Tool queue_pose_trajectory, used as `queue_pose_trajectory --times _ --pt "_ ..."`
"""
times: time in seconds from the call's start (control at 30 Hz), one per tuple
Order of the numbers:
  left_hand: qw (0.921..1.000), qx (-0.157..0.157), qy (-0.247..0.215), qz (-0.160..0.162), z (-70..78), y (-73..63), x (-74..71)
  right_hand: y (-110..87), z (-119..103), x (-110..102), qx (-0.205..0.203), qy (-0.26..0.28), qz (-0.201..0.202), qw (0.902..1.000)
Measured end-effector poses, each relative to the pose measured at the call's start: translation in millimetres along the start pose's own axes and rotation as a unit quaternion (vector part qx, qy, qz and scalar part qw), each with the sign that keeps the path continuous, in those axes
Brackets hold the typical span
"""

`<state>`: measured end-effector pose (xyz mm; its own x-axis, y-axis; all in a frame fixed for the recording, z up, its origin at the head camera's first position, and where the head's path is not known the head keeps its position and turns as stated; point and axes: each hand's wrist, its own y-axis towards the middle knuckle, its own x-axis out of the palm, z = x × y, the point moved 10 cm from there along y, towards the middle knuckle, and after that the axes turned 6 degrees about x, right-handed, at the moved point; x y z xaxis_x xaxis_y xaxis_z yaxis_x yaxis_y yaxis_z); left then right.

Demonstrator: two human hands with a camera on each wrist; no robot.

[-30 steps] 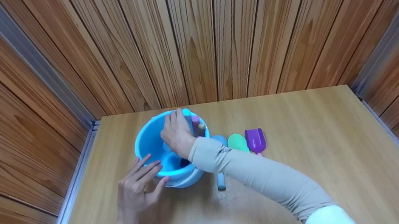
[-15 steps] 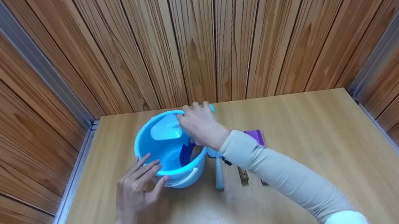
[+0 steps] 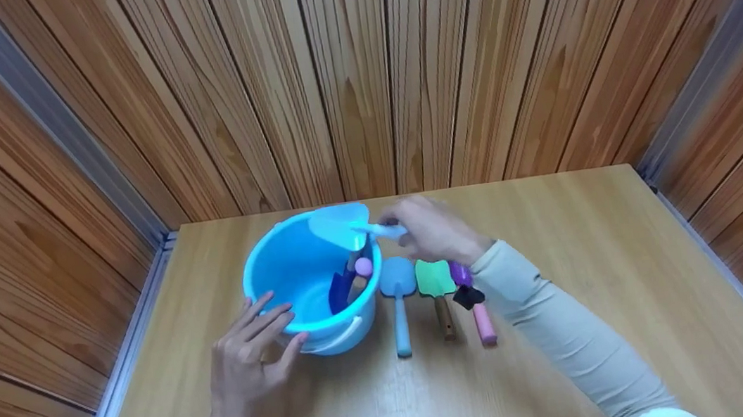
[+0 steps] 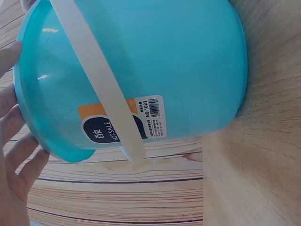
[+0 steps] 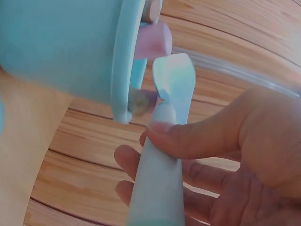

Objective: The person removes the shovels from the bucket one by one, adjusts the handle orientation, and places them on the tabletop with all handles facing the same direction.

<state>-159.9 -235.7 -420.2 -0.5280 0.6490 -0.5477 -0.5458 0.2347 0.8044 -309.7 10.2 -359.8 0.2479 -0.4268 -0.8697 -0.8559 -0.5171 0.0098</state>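
Note:
A light blue bucket (image 3: 257,261) stands on the table, its white handle (image 4: 101,70) hanging down the outside. My left hand (image 3: 242,366) rests against the near left rim, fingers spread and fairly straight. My right hand (image 3: 427,230) grips the handle of a light blue toy shovel (image 3: 340,226), thumb along the handle in the right wrist view. The shovel's blade overlaps the bucket's far right rim in the head view. Inside the bucket lie a dark blue shovel (image 3: 339,292) and a pink handle end (image 3: 364,267). Part of the bucket's inside is hidden.
Right of the bucket a row lies on the table (image 3: 556,214): a blue shovel (image 3: 399,304), a green shovel (image 3: 435,278) with a brown handle, and a purple shovel (image 3: 459,272) with a pink handle, partly covered by my right wrist. Wooden walls (image 3: 356,83) enclose the table.
My right hand has moved from inside the bucket out to the right, lifting the light blue shovel up to the rim. The row of shovels shows more now. My left hand stays at the rim.

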Motion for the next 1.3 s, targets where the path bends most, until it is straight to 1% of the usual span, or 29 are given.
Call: queue_pose_trajectory --times 0.1,0.23,0.37,0.43,0.63,0.73,0.93,1.1,1.3 --pt "1.0 0.003 0.003 0.0 -0.4 -0.5 0.5 -5.8 13.0 -3.9 0.017 0.018 0.003 0.9997" --pt "1.0 0.001 0.006 0.0 -1.4 -1.5 0.7 -12.9 29.1 -2.7 0.032 0.053 -0.006 0.9981" --pt "0.9999 -0.016 0.0 -0.005 -4.1 -2.6 2.2 -20.3 44.5 -2.0 0.046 0.098 -0.01 0.9941" --pt "0.9998 -0.019 -0.002 -0.005 -4.3 -2.6 2.6 -24.4 52.3 -3.1 0.056 0.112 -0.005 0.9921" --pt "0.9999 0.014 0.008 0.006 1.0 -0.6 0.7 -36.0 72.7 -3.7 0.088 0.147 0.012 0.9852" --pt "0.9998 0.016 0.01 0.008 1.8 -0.8 -0.3 -40.4 81.0 -2.5 0.099 0.165 0.024 0.981" --pt "0.9999 0.007 0.006 0.008 1.4 -1.7 -0.8 -48.7 92.1 0.6 0.089 0.194 0.051 0.9757" --pt "1.0 0.001 0.002 0.005 0.8 -2.1 -0.1 -57.3 105.2 8.3 0.102 0.216 0.046 0.97" --pt "1.0 0.001 0.003 0.002 0.6 -0.9 0.4 -66.1 120.7 19.0 0.113 0.226 0.035 0.9669"
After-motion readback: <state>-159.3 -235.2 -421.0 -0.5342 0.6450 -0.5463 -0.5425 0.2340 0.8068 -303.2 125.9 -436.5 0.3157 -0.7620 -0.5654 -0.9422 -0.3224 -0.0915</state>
